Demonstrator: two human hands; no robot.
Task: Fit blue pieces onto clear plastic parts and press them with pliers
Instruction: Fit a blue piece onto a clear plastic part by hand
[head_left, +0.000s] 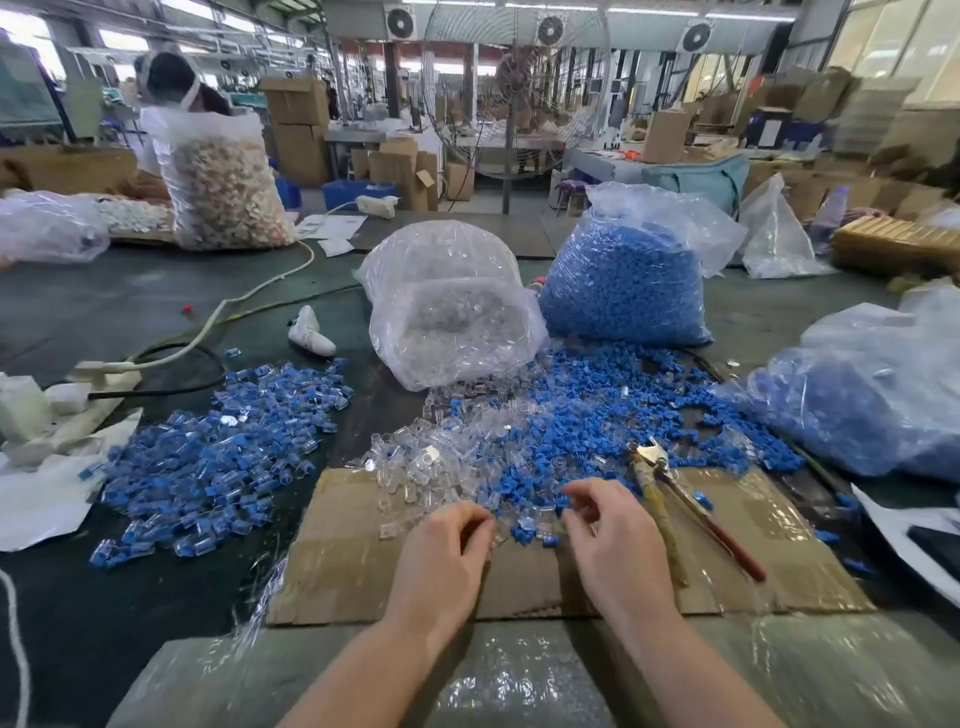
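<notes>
My left hand (448, 551) hovers over the near edge of the loose clear plastic parts (431, 462), its fingertips curled and pinching a clear part. My right hand (610, 535) is beside it, with thumb and fingers curled together at the edge of the loose blue pieces (597, 421); what they pinch is hidden. The pliers (675, 499), with one red and one worn handle, lie on the cardboard sheet (353, 566) just right of my right hand, and neither hand touches them.
A heap of fitted blue-and-clear parts (218, 457) lies to the left. At the back stand a bag of clear parts (447, 306) and a bag of blue pieces (623, 286). Another bag of blue pieces (872, 405) sits at the right. White cables and a plug (311, 332) lie far left.
</notes>
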